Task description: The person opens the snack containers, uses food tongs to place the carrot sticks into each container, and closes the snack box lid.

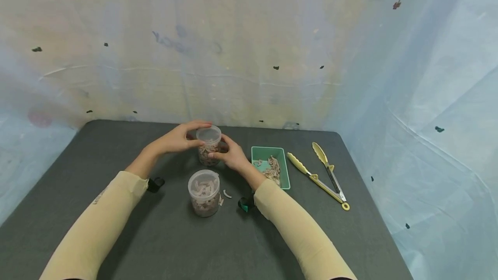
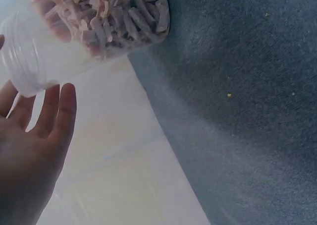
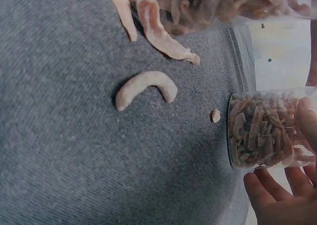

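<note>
My left hand (image 1: 180, 139) holds a clear plastic jar (image 1: 205, 154) round its top, thumb on the near side and fingers behind. Around the same jar's body, lower and from the right, my right hand (image 1: 234, 155) grips with thumb and fingers. Brownish dried strips fill the jar's lower part in the left wrist view; its upper part is bare. Whether a lid is on it, I cannot tell. A second clear jar (image 1: 204, 204), fuller of strips, stands closer to me. Beside it lie loose strips, one of them a curved piece (image 3: 147, 81).
Right of my hands sits a green tray (image 1: 285, 172) with more strips inside. Tongs (image 1: 321, 183) with yellow tips and handles lie spread beyond it. The dark cloth-covered table (image 1: 155, 237) ends against plastic sheeting (image 1: 241, 55) at the back.
</note>
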Tool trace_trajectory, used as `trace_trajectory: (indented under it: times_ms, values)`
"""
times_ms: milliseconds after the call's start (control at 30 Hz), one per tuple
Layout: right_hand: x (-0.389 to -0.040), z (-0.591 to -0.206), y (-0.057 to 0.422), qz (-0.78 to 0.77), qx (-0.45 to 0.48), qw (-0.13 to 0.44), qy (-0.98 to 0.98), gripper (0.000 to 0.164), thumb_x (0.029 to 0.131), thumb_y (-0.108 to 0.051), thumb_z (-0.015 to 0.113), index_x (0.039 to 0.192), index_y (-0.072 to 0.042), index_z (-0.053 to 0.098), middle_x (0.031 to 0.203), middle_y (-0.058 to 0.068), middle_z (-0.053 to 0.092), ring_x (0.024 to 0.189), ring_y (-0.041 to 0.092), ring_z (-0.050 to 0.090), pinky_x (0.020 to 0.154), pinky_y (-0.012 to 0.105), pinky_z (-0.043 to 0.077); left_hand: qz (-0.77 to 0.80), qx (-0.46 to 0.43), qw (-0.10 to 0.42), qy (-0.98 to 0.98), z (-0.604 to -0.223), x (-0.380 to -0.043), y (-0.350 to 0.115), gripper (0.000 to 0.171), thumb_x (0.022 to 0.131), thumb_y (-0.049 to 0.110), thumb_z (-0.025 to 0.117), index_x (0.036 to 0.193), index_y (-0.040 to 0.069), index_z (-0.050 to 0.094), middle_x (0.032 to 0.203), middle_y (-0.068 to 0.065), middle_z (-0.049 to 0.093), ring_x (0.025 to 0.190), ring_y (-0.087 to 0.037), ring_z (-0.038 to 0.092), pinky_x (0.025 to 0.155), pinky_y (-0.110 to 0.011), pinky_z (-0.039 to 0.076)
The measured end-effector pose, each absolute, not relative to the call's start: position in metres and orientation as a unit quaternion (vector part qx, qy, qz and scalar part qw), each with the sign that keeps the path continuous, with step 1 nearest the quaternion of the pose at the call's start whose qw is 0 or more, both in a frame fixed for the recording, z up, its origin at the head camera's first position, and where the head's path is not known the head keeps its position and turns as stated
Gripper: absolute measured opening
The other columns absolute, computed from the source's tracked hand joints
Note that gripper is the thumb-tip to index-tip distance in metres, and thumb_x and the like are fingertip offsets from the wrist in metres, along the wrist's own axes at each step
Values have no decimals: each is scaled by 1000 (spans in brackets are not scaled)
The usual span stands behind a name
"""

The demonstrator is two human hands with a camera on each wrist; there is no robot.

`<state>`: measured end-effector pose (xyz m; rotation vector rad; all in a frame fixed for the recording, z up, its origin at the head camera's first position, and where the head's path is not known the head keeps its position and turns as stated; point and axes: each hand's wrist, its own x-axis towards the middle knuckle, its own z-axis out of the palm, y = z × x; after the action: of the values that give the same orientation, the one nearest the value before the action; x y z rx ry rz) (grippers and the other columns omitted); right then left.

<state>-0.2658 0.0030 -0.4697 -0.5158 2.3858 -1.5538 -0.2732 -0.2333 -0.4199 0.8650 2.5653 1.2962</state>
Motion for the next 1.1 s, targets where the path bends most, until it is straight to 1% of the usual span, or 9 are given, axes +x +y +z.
trace_trajectory:
  times_ms: [133,233,300,467,600,700,867,967,1100]
  values:
    - [-266,-469,3,-533,-179,125,817,76,97,-25,78,162,-22,39,160,6,45,143,32,50,107,49,51,415,262,47,870,-421,-273,-229,67,98,22,76,155,4,46,159,-23,31,139,-44,42,104,-61,47]
    - [-266,-468,4,-530,-180,124,820,76,97,-25,78,161,-22,39,160,6,45,142,33,50,107,49,51,410,230,31,882,-424,-274,-228,71,94,32,82,152,6,50,150,-21,35,134,-42,43,105,-59,48]
    - [-267,-469,4,-529,-180,123,820,76,97,-25,78,161,-22,39,160,6,46,142,33,50,107,49,51,414,219,31,883,-425,-276,-229,71,92,35,82,151,8,52,148,-19,38,135,-41,43,106,-58,48]
    - [-268,-470,4,-530,-181,120,820,76,96,-25,79,161,-20,39,159,7,46,142,33,51,107,49,51,428,255,48,866,-424,-277,-235,64,98,25,76,153,6,49,152,-20,42,142,-44,41,107,-61,47]
    - [-268,-470,3,-527,-183,117,822,76,96,-24,79,161,-17,39,159,8,47,141,34,51,107,49,51,443,274,67,851,-421,-274,-236,60,102,14,70,156,5,45,160,-21,39,147,-46,36,107,-64,45]
    - [-267,-468,3,-526,-185,116,822,77,96,-24,78,162,-16,38,159,8,46,141,34,51,106,49,52,438,265,67,857,-422,-272,-232,65,101,17,71,158,5,42,163,-21,35,143,-47,40,105,-62,48]
    - [-265,-467,3,-526,-187,117,821,77,97,-23,78,162,-16,37,160,8,45,141,34,51,106,49,52,412,241,22,878,-425,-273,-223,76,94,27,82,155,2,45,158,-22,32,134,-44,45,100,-56,52]
    - [-265,-469,3,-525,-189,119,821,78,97,-24,77,163,-16,36,161,8,44,142,34,51,106,49,52,415,225,11,881,-425,-272,-222,74,90,29,85,151,2,51,150,-22,35,131,-41,44,101,-56,52]
    - [-265,-469,3,-529,-187,120,819,78,97,-24,78,163,-17,37,160,8,45,142,33,50,106,48,52,424,230,22,876,-424,-272,-227,69,92,29,83,149,4,53,146,-20,40,133,-42,44,103,-57,50]
